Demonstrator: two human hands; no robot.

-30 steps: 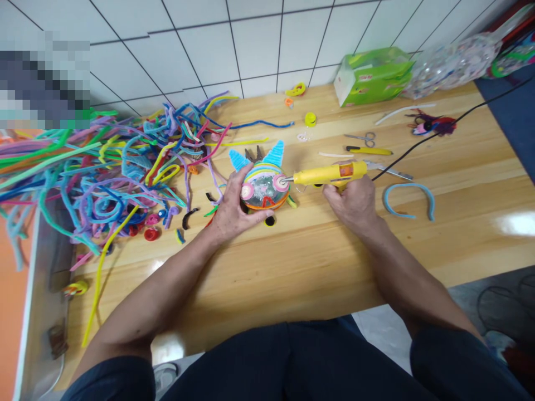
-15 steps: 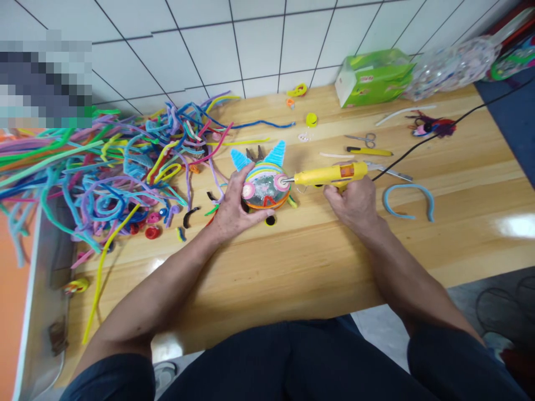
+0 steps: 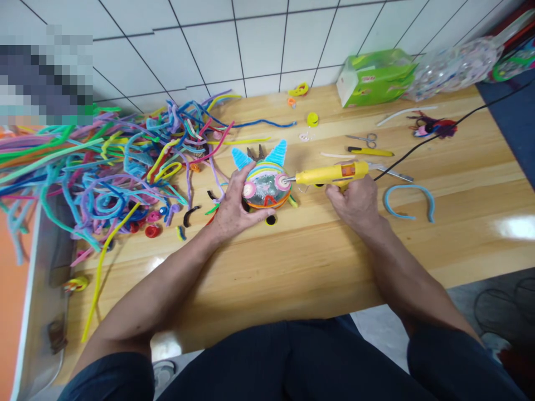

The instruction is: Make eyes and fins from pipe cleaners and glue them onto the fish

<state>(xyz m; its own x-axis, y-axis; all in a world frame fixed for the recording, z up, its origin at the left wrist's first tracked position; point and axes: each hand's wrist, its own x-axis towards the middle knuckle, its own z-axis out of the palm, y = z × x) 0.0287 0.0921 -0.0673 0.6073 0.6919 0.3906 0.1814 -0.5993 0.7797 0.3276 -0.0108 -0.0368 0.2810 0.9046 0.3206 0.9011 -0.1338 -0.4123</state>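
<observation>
My left hand grips the left side of a round craft animal head, its thumb along the lower edge. Blue pipe-cleaner ears rise from the head, and two pink-rimmed discs sit on its front. In my right hand is a yellow hot glue gun, pointing left. Its metal nozzle meets, or hovers just over, the right pink disc; contact is hard to tell. A small black disc with a yellow rim lies just below the head.
A tangled heap of pipe cleaners covers the table's left. Scissors, a yellow utility knife and a bent blue pipe cleaner lie right. Behind stands a green tissue pack. The gun's black cord runs to the upper right.
</observation>
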